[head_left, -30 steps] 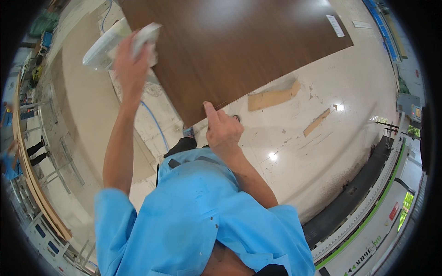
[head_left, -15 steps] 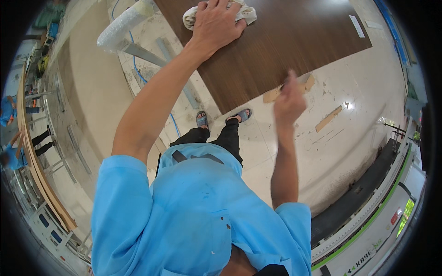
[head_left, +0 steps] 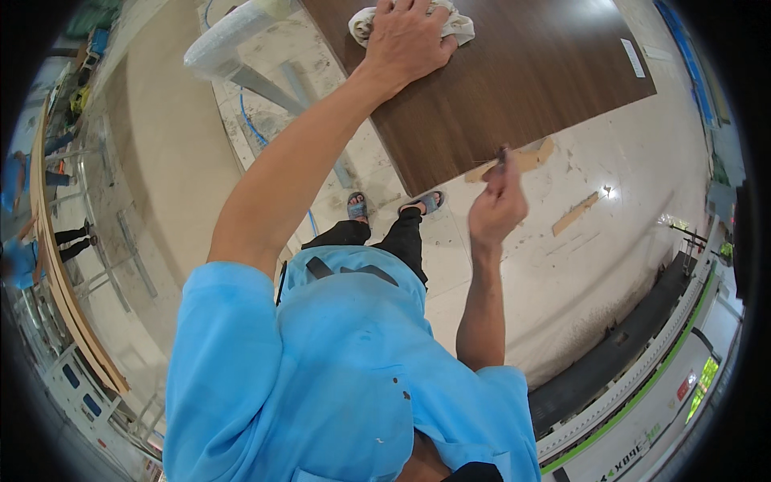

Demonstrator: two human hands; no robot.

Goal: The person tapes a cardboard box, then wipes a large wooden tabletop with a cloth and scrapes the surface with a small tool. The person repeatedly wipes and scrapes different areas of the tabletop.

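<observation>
A dark brown wood-grain panel [head_left: 514,88] lies flat in front of me, its near corner pointing toward my feet. My left hand [head_left: 408,40] presses a crumpled, stained white rag [head_left: 463,27] onto the panel near its left edge, fingers curled over the cloth. Just off the panel's near edge, my right hand [head_left: 498,207] is closed, somewhat blurred. A small dark object [head_left: 503,154] sticks up from its fingertips toward the edge; its kind is too small to make out.
Bubble-wrapped padding [head_left: 233,40] covers a metal support bar left of the panel. A blue hose [head_left: 250,120] runs along the floor there. Cardboard scraps [head_left: 575,214] lie on the tiles at right. A long machine [head_left: 642,394] borders the right; other people [head_left: 28,261] stand far left.
My right hand has come back toward me and slightly left, and the dark object now shows at its fingertips. The view has shifted a little; my left hand stays on the rag.
</observation>
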